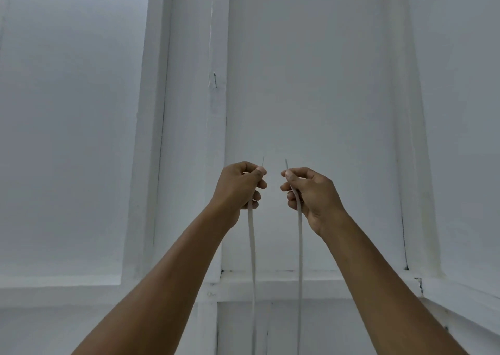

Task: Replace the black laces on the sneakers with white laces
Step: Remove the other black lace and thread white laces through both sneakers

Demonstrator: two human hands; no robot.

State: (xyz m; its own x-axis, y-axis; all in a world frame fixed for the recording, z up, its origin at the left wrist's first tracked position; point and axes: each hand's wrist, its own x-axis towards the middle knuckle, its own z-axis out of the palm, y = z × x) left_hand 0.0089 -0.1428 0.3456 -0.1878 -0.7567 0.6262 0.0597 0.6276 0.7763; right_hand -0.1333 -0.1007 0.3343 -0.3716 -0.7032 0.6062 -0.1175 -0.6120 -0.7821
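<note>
Both my arms are raised in front of a white wall. My left hand [239, 185] pinches one end of a white lace [253, 246], whose thin tip sticks up above the thumb. My right hand [311, 192] pinches the other end, its tip also pointing up. The two strands hang straight down, side by side, and run out of the bottom of the view. The hands are a short gap apart at the same height. No sneaker and no black lace is in view.
Behind the hands stands a white wall with a vertical pillar [189, 138] and a horizontal ledge [297, 287] lower down. A small nail [215, 79] sticks out of the pillar above the hands.
</note>
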